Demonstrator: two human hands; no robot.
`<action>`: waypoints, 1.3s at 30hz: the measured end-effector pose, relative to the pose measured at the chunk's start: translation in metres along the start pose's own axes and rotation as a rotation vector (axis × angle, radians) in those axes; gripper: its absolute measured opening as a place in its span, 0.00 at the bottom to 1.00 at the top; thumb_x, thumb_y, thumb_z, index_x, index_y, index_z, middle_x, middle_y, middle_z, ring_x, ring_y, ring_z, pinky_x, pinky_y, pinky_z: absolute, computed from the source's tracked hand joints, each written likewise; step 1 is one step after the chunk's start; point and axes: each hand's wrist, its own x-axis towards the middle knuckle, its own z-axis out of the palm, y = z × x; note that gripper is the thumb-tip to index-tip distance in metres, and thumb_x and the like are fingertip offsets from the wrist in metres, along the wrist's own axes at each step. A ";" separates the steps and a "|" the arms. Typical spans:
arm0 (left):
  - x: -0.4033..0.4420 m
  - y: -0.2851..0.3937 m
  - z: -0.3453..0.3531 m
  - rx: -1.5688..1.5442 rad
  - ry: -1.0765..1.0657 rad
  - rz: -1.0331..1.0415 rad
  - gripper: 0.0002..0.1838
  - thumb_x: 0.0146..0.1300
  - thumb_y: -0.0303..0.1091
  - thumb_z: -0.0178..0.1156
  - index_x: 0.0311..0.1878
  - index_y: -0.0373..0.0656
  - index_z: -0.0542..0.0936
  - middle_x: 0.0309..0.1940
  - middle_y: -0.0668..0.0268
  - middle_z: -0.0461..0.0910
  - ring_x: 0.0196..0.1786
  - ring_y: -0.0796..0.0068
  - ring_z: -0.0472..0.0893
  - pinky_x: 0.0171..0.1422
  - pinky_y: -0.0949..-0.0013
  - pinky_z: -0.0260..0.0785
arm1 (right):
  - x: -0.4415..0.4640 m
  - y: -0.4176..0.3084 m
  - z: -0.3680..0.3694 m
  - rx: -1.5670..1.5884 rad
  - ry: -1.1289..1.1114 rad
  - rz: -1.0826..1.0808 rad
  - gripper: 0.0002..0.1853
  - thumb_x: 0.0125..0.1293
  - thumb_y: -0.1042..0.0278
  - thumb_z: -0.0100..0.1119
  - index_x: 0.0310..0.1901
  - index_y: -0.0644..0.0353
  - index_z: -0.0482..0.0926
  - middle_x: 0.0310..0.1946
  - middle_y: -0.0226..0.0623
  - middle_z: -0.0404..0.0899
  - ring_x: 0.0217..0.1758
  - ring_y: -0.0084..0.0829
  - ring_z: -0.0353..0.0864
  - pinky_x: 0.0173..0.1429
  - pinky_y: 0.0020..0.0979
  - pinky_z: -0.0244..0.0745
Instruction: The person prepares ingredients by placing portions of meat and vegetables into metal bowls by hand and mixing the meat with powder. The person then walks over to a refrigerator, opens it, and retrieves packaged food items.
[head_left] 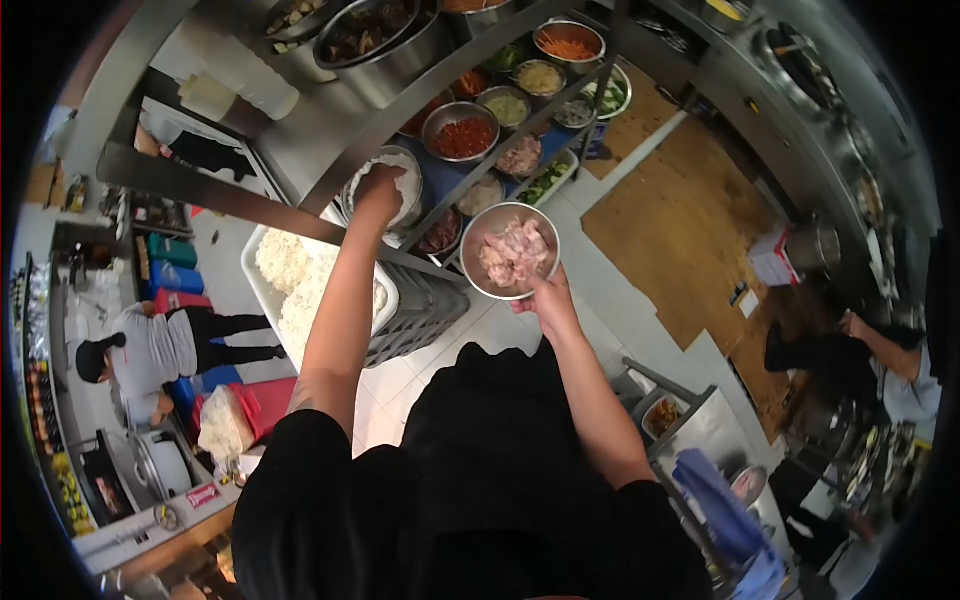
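Note:
My right hand (549, 303) grips the rim of a round metal bowl (476, 272), thumb at the near side. Pale pink pieces of raw meat (517, 254) lie in this bowl. My left hand (379, 192) reaches down into a metal container of white powder (410, 186) on the counter shelf; its fingertips are hidden, so I cannot see whether they hold anything. Beneath my left forearm stands a white tub (388, 300) heaped with white rice (283, 262), on top of a grey crate (412, 318).
Past a metal rail, bowls hold red chopped food (462, 137), shredded carrot (568, 45) and more meat (520, 157). Flattened cardboard (670, 230) covers the floor at right. One person (165, 345) stands at left, another (905, 375) at right. A metal cart (705, 430) stands lower right.

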 end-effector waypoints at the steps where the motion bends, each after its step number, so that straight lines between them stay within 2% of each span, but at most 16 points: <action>1: 0.002 0.012 -0.007 0.015 -0.062 0.026 0.25 0.51 0.17 0.58 0.53 0.48 0.84 0.56 0.55 0.78 0.57 0.51 0.79 0.62 0.58 0.72 | 0.016 -0.010 0.003 -0.054 -0.061 0.049 0.25 0.66 0.77 0.49 0.65 0.58 0.62 0.39 0.46 0.81 0.23 0.32 0.82 0.21 0.30 0.78; 2: 0.006 0.023 -0.011 0.075 -0.165 0.003 0.27 0.50 0.16 0.58 0.55 0.50 0.84 0.54 0.54 0.78 0.57 0.51 0.79 0.62 0.58 0.72 | 0.028 -0.020 0.007 -0.054 -0.080 0.060 0.25 0.66 0.77 0.49 0.65 0.58 0.62 0.39 0.46 0.81 0.23 0.32 0.82 0.21 0.30 0.78; 8: 0.003 0.002 0.021 0.127 -0.101 -0.065 0.21 0.44 0.17 0.62 0.43 0.47 0.86 0.47 0.53 0.81 0.53 0.50 0.80 0.58 0.55 0.73 | 0.075 -0.043 0.025 -0.131 -0.237 0.103 0.26 0.70 0.68 0.56 0.66 0.56 0.59 0.38 0.42 0.82 0.22 0.27 0.81 0.20 0.27 0.78; 12: 0.003 -0.011 0.014 0.128 -0.008 -0.133 0.14 0.45 0.18 0.64 0.36 0.45 0.85 0.41 0.54 0.83 0.47 0.50 0.82 0.54 0.55 0.74 | 0.092 -0.029 0.030 -0.099 -0.280 0.104 0.26 0.71 0.72 0.51 0.68 0.53 0.55 0.38 0.42 0.81 0.19 0.26 0.80 0.18 0.27 0.79; 16: -0.001 0.028 -0.024 -0.100 -0.014 -0.132 0.14 0.48 0.25 0.71 0.41 0.45 0.86 0.43 0.55 0.85 0.48 0.53 0.83 0.56 0.60 0.75 | 0.085 -0.025 0.034 -0.111 -0.269 0.178 0.26 0.69 0.73 0.53 0.67 0.56 0.60 0.39 0.43 0.82 0.21 0.28 0.81 0.21 0.29 0.80; 18: -0.009 0.066 -0.031 -0.611 -0.214 -0.304 0.16 0.48 0.22 0.68 0.42 0.45 0.87 0.45 0.53 0.84 0.51 0.52 0.82 0.57 0.61 0.74 | 0.076 -0.026 0.041 -0.106 -0.246 0.168 0.25 0.68 0.74 0.51 0.67 0.56 0.61 0.39 0.43 0.82 0.21 0.29 0.82 0.21 0.30 0.80; 22: -0.046 0.114 -0.028 -0.332 -0.136 0.120 0.23 0.46 0.21 0.65 0.49 0.44 0.84 0.48 0.54 0.82 0.51 0.50 0.81 0.55 0.59 0.75 | 0.048 -0.020 0.053 -0.084 -0.191 0.113 0.25 0.68 0.73 0.52 0.66 0.57 0.61 0.39 0.43 0.82 0.21 0.31 0.82 0.21 0.30 0.80; 26: -0.095 0.113 -0.048 -0.410 -0.106 0.271 0.20 0.47 0.22 0.66 0.48 0.43 0.82 0.47 0.52 0.80 0.50 0.48 0.80 0.53 0.56 0.74 | 0.005 0.003 0.057 -0.107 -0.085 -0.010 0.25 0.68 0.72 0.54 0.65 0.58 0.62 0.39 0.43 0.82 0.22 0.31 0.82 0.21 0.30 0.80; 28: -0.128 0.087 -0.078 -0.371 -0.005 0.299 0.17 0.51 0.27 0.67 0.47 0.40 0.81 0.48 0.51 0.80 0.48 0.49 0.82 0.50 0.55 0.74 | -0.032 0.007 0.076 -0.164 0.020 -0.107 0.24 0.68 0.73 0.54 0.64 0.59 0.63 0.37 0.42 0.83 0.22 0.31 0.82 0.21 0.29 0.79; 30: -0.164 0.040 -0.103 -0.313 0.042 0.009 0.15 0.58 0.32 0.66 0.47 0.37 0.81 0.43 0.49 0.82 0.42 0.48 0.83 0.46 0.54 0.75 | -0.067 0.019 0.108 -0.197 0.015 -0.127 0.23 0.67 0.73 0.55 0.62 0.61 0.64 0.35 0.44 0.83 0.23 0.31 0.83 0.21 0.29 0.80; 31: -0.178 0.003 -0.109 -0.272 -0.156 -0.025 0.16 0.62 0.37 0.64 0.47 0.33 0.81 0.34 0.53 0.84 0.33 0.56 0.83 0.40 0.58 0.75 | -0.077 0.028 0.124 -0.209 -0.078 -0.039 0.22 0.69 0.72 0.54 0.63 0.63 0.63 0.36 0.46 0.83 0.22 0.31 0.83 0.20 0.29 0.80; 32: -0.197 -0.028 -0.115 -0.280 -0.122 -0.052 0.16 0.62 0.37 0.64 0.47 0.33 0.81 0.34 0.53 0.84 0.33 0.56 0.83 0.40 0.58 0.75 | -0.087 0.034 0.141 -0.227 -0.169 0.048 0.22 0.70 0.72 0.53 0.63 0.66 0.62 0.37 0.48 0.82 0.20 0.31 0.83 0.19 0.28 0.81; 34: -0.225 -0.082 -0.142 -0.753 -0.432 -0.288 0.16 0.63 0.36 0.62 0.48 0.34 0.83 0.27 0.63 0.83 0.28 0.71 0.80 0.35 0.66 0.73 | -0.102 0.048 0.208 -0.297 -0.282 0.081 0.21 0.68 0.68 0.56 0.60 0.66 0.68 0.37 0.48 0.83 0.22 0.32 0.83 0.19 0.28 0.80; 36: -0.258 -0.131 -0.189 -0.851 -0.277 -0.388 0.16 0.62 0.35 0.61 0.48 0.34 0.84 0.28 0.67 0.82 0.29 0.81 0.78 0.32 0.73 0.71 | -0.110 0.041 0.276 -0.416 -0.518 0.049 0.25 0.70 0.62 0.58 0.62 0.68 0.68 0.45 0.49 0.82 0.36 0.34 0.86 0.35 0.31 0.85; 38: -0.286 -0.183 -0.230 -0.857 -0.119 -0.415 0.14 0.63 0.32 0.58 0.48 0.35 0.84 0.32 0.65 0.85 0.28 0.79 0.80 0.31 0.72 0.72 | -0.069 0.039 0.341 -0.701 -0.561 -0.268 0.31 0.71 0.56 0.59 0.68 0.65 0.63 0.47 0.40 0.81 0.40 0.30 0.83 0.40 0.33 0.81; 39: -0.298 -0.199 -0.256 -0.822 -0.035 -0.437 0.14 0.63 0.30 0.57 0.48 0.35 0.84 0.32 0.66 0.84 0.28 0.79 0.80 0.31 0.73 0.72 | -0.034 0.038 0.377 -0.545 -0.524 -0.650 0.31 0.72 0.50 0.57 0.67 0.64 0.66 0.49 0.41 0.79 0.46 0.29 0.78 0.52 0.35 0.75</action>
